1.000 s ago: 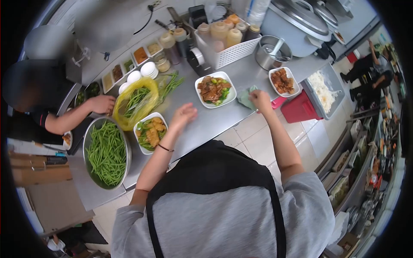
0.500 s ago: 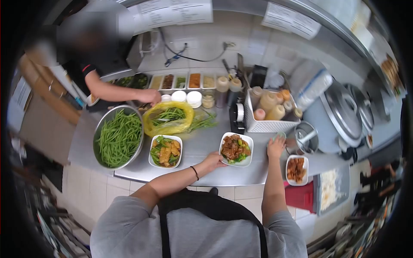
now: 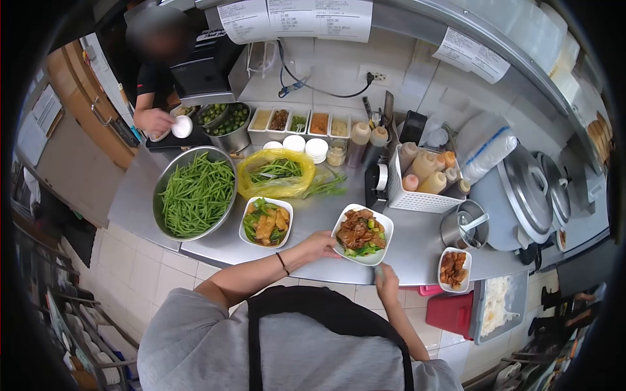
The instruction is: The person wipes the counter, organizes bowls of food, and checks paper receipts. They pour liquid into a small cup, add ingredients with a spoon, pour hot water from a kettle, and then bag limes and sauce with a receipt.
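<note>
My left hand [image 3: 319,245] grips the left rim of a square white bowl [image 3: 363,234] of browned meat and green vegetables, slightly tilted at the counter's front edge. My right hand [image 3: 388,284] is closed on a small pale green cloth [image 3: 379,274], mostly hidden by the fingers, just below the bowl's lower right corner. To the left stands a second white bowl [image 3: 267,223] with golden pieces and greens. A smaller white dish [image 3: 454,269] of reddish-brown fried pieces sits at the right.
A steel bowl of green beans [image 3: 196,194] and a yellow plastic bag [image 3: 276,172] of greens stand left. Behind are a sauce-bottle basket [image 3: 420,197] and a steel pot [image 3: 464,225]. A co-worker's hand [image 3: 154,122] holds a white lid [image 3: 182,126].
My right hand has moved left from beside the steel pot to the bowl, bringing the cloth. The bowl in my left hand is now tilted. The co-worker's hand has drawn back with a lid.
</note>
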The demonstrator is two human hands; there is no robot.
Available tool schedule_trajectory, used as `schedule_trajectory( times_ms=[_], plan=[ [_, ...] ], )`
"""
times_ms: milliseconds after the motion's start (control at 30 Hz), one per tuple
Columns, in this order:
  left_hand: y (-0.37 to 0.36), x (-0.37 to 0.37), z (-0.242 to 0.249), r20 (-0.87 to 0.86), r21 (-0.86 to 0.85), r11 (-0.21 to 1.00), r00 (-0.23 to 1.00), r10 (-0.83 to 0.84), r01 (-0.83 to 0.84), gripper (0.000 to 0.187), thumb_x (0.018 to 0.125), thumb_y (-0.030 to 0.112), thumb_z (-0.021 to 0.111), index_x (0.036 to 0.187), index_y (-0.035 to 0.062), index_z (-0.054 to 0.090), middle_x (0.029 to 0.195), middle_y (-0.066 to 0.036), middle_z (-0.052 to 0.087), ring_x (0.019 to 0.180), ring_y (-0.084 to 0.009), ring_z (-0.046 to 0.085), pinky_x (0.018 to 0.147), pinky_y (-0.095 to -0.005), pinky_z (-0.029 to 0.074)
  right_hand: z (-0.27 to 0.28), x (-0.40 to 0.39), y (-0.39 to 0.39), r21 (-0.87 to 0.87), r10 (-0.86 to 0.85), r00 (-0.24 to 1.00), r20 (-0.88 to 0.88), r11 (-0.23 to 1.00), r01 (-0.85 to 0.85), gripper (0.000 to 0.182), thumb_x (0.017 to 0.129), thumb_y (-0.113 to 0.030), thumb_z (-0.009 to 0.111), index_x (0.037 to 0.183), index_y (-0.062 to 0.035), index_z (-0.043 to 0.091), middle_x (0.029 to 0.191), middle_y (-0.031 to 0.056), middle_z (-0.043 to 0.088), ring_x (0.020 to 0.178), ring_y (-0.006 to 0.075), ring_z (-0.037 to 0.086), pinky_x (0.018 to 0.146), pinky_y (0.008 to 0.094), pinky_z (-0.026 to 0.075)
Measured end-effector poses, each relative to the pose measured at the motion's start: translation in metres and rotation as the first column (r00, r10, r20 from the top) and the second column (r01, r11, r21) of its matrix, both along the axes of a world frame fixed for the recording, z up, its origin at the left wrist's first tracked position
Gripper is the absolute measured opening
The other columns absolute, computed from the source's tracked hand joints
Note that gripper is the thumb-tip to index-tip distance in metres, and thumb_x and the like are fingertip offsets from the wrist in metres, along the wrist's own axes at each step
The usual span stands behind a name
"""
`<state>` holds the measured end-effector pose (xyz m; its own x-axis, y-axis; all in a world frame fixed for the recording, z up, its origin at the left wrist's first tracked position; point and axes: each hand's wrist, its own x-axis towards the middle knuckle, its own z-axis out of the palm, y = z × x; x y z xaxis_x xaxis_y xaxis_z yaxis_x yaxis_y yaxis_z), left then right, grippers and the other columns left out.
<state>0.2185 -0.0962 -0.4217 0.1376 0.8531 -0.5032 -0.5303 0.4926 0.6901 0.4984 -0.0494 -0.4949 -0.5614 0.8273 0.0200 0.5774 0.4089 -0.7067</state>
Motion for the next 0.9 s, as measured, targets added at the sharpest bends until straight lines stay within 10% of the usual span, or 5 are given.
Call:
schedule_trajectory(
  times_ms=[67,133,533,733,900],
  plan=[
    [-0.007,0.000,0.015,0.005,0.009,0.998,0.998,-0.060,0.060,0.042,0.077,-0.001,0.042,0.118,-0.0065,0.041,0.107,-0.017,0.054,0.092,-0.0254,0.059,0.080,-0.0356,0.051,0.014,-0.013,0.001,-0.116,-0.123,0.966,-0.229,0.988,0.099,0.043,0.079,-0.014,0.051,0.121,-0.0023,0.043,0.120,0.0202,0.046,0.113,0.0306,0.045,0.092,0.0396,0.039],
    [-0.013,0.003,0.019,0.013,0.017,0.992,0.992,-0.124,0.124,0.043,0.077,-0.001,0.040,0.120,-0.0061,0.040,0.109,-0.017,0.053,0.093,-0.0253,0.059,0.080,-0.0356,0.051,0.031,-0.038,0.010,-0.726,-0.689,0.243,-0.683,0.605,-0.327,0.042,0.086,-0.025,0.043,0.122,-0.0044,0.042,0.122,0.0170,0.046,0.112,0.0282,0.045,0.093,0.0403,0.039],
    [-0.034,-0.018,-0.030,0.172,-0.072,0.994,0.982,-0.074,0.087,0.034,0.079,-0.001,0.045,0.111,-0.0086,0.044,0.107,-0.020,0.054,0.096,-0.0299,0.057,0.084,-0.0393,0.049,0.016,-0.062,-0.050,-0.864,-0.823,0.284,-0.492,0.422,-0.273,0.036,0.091,-0.026,0.033,0.113,-0.0014,0.048,0.108,0.0118,0.056,0.096,0.0234,0.055,0.085,0.0350,0.045],
    [-0.055,-0.035,-0.043,0.039,-0.063,0.988,0.989,0.142,-0.139,0.033,0.077,-0.005,0.040,0.110,-0.0092,0.038,0.105,-0.020,0.053,0.097,-0.0305,0.055,0.088,-0.0404,0.047,-0.004,-0.026,-0.028,0.549,-0.466,0.859,0.209,0.783,0.291,0.048,0.085,-0.035,0.047,0.122,-0.0042,0.044,0.123,0.0209,0.043,0.114,0.0327,0.041,0.094,0.0442,0.032],
    [-0.060,-0.034,-0.056,0.112,-0.007,0.939,0.933,0.342,-0.344,0.024,0.079,-0.004,0.039,0.103,-0.0052,0.040,0.104,-0.019,0.052,0.097,-0.0283,0.054,0.091,-0.0402,0.044,-0.012,-0.023,0.037,0.571,-0.544,0.809,0.223,0.746,0.343,0.056,0.080,-0.037,0.051,0.125,-0.0037,0.040,0.131,0.0252,0.030,0.124,0.0380,0.026,0.100,0.0510,0.022]
  ],
)
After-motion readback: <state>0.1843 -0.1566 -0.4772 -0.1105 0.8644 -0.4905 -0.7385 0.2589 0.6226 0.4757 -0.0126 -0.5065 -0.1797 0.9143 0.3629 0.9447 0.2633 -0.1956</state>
